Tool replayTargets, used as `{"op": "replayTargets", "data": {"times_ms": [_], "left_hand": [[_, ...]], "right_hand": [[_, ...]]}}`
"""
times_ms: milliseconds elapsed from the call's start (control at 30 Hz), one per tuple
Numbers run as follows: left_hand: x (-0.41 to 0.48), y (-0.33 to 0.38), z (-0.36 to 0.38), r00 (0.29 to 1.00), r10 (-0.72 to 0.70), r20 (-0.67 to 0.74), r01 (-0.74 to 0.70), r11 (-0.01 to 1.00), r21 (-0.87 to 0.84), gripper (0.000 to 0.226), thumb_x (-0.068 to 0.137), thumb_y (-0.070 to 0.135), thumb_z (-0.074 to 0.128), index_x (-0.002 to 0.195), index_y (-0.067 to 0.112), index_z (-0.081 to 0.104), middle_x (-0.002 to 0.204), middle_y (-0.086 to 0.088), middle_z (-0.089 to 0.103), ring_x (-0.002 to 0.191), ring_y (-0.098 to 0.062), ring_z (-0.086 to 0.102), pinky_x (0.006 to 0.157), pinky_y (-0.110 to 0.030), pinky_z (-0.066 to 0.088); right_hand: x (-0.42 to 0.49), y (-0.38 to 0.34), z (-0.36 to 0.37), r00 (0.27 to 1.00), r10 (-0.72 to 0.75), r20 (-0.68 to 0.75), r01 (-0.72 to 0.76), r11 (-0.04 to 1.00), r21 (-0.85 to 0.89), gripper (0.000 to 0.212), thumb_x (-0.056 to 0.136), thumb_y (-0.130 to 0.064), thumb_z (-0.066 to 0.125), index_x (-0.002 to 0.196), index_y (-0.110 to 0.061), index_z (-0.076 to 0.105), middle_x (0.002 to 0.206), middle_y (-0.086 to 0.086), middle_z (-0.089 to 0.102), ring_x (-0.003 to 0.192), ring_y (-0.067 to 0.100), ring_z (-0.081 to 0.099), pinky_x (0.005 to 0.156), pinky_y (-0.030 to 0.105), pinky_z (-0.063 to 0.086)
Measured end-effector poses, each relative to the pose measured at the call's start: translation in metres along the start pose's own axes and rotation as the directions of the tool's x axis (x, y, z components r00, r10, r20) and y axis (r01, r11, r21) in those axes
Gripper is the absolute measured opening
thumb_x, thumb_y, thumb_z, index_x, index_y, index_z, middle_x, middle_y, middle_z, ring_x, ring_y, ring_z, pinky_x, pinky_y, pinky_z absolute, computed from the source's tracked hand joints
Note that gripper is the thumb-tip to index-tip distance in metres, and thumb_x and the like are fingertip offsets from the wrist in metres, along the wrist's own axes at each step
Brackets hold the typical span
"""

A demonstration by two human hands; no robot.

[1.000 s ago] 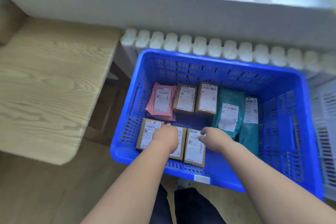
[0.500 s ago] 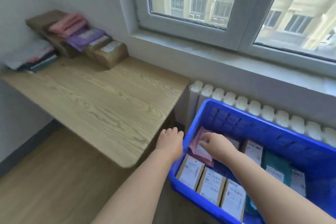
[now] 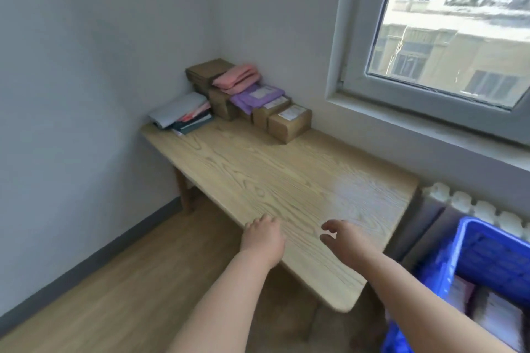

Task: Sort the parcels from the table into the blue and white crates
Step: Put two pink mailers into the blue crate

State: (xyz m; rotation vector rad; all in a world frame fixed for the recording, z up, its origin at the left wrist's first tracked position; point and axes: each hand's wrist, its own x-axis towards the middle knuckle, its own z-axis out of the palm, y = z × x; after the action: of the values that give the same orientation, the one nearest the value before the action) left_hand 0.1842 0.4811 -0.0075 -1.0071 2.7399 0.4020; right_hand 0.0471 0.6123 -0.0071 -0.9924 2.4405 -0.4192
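Left hand (image 3: pixel 262 238) and right hand (image 3: pixel 348 243) hover empty over the near end of the table (image 3: pixel 286 180), fingers loosely curled around nothing. The parcels (image 3: pixel 249 97) sit piled in the table's far corner, well apart from the hands. The nearest brown box (image 3: pixel 289 122) lies label up, its long axis seemingly across the table. A sound next move would be reaching for that box first and gripping its short sides; the blue crate (image 3: pixel 487 252) waits at lower right.
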Motion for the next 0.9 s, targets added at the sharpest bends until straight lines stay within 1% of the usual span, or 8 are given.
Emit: {"op": "replayTargets", "data": {"times_ms": [133, 267, 400, 500, 600, 700, 833, 900], "left_hand": [[0.008, -0.072, -0.024, 0.998, -0.05, -0.047, 0.048, 0.997, -0.056, 0.042, 0.105, 0.033, 0.038, 0.142, 0.014, 0.045, 0.142, -0.008, 0.047, 0.129, -0.028, 0.045, 0.11, -0.041, 0.036], [0.03, -0.11, -0.043, 0.995, -0.069, -0.072, 0.066, 0.997, -0.048, 0.04, 0.104, 0.031, 0.039, 0.14, 0.014, 0.047, 0.14, -0.008, 0.049, 0.128, -0.027, 0.046, 0.11, -0.042, 0.037], [0.071, -0.146, -0.065, 0.993, -0.085, -0.079, 0.082, 0.996, -0.043, 0.033, 0.103, 0.026, 0.04, 0.132, 0.014, 0.051, 0.134, -0.008, 0.051, 0.121, -0.028, 0.049, 0.106, -0.043, 0.039], [0.111, -0.172, -0.083, 0.992, -0.089, -0.089, 0.085, 0.995, -0.045, 0.033, 0.104, 0.025, 0.039, 0.132, 0.014, 0.051, 0.134, -0.008, 0.051, 0.12, -0.027, 0.049, 0.104, -0.042, 0.04], [0.161, -0.202, -0.108, 0.992, -0.105, -0.074, 0.101, 0.994, -0.052, 0.036, 0.104, 0.029, 0.039, 0.136, 0.015, 0.048, 0.135, -0.008, 0.05, 0.12, -0.027, 0.049, 0.104, -0.041, 0.041], [0.186, -0.219, -0.128, 0.992, -0.097, -0.084, 0.092, 0.993, -0.07, 0.038, 0.104, 0.032, 0.039, 0.138, 0.016, 0.047, 0.137, -0.007, 0.049, 0.121, -0.026, 0.049, 0.103, -0.039, 0.041], [0.231, -0.261, -0.156, 0.989, -0.105, -0.103, 0.091, 0.986, -0.137, 0.04, 0.104, 0.033, 0.041, 0.141, 0.018, 0.045, 0.141, -0.004, 0.047, 0.122, -0.023, 0.049, 0.102, -0.037, 0.041], [0.252, -0.281, -0.163, 0.99, -0.106, -0.097, 0.092, 0.986, -0.137, 0.042, 0.104, 0.035, 0.041, 0.143, 0.018, 0.043, 0.142, -0.004, 0.046, 0.122, -0.023, 0.049, 0.101, -0.037, 0.042]], "right_hand": [[0.028, -0.073, 0.018, 0.997, -0.082, -0.009, 0.082, 0.997, 0.01, 0.039, 0.1, -0.036, 0.053, 0.137, -0.023, 0.053, 0.136, -0.001, 0.054, 0.112, 0.017, 0.061, 0.095, 0.031, 0.05], [0.064, -0.118, 0.021, 0.99, -0.142, 0.012, 0.142, 0.99, -0.024, 0.039, 0.1, -0.036, 0.052, 0.137, -0.024, 0.053, 0.136, -0.002, 0.054, 0.112, 0.018, 0.061, 0.095, 0.032, 0.051], [0.114, -0.159, 0.021, 0.984, -0.179, -0.005, 0.179, 0.984, -0.018, 0.039, 0.099, -0.036, 0.054, 0.136, -0.025, 0.054, 0.135, -0.001, 0.055, 0.111, 0.018, 0.061, 0.091, 0.032, 0.052], [0.16, -0.186, 0.023, 0.978, -0.205, -0.03, 0.206, 0.978, 0.027, 0.04, 0.099, -0.036, 0.054, 0.137, -0.024, 0.054, 0.133, -0.001, 0.055, 0.108, 0.017, 0.062, 0.09, 0.031, 0.052], [0.222, -0.217, 0.021, 0.981, -0.19, -0.031, 0.191, 0.979, 0.075, 0.039, 0.099, -0.035, 0.054, 0.137, -0.025, 0.054, 0.134, -0.002, 0.056, 0.112, 0.016, 0.06, 0.09, 0.029, 0.05], [0.257, -0.241, 0.017, 0.978, -0.208, -0.012, 0.208, 0.974, 0.094, 0.038, 0.099, -0.033, 0.054, 0.136, -0.024, 0.054, 0.135, -0.001, 0.056, 0.115, 0.017, 0.059, 0.089, 0.027, 0.048], [0.314, -0.287, 0.009, 0.977, -0.211, -0.03, 0.213, 0.97, 0.119, 0.037, 0.098, -0.03, 0.055, 0.134, -0.024, 0.057, 0.13, -0.001, 0.059, 0.114, 0.016, 0.058, 0.083, 0.023, 0.04], [0.335, -0.306, 0.009, 0.978, -0.202, -0.047, 0.206, 0.971, 0.124, 0.037, 0.096, -0.03, 0.057, 0.133, -0.025, 0.059, 0.128, -0.002, 0.06, 0.112, 0.016, 0.058, 0.084, 0.023, 0.04]]}}
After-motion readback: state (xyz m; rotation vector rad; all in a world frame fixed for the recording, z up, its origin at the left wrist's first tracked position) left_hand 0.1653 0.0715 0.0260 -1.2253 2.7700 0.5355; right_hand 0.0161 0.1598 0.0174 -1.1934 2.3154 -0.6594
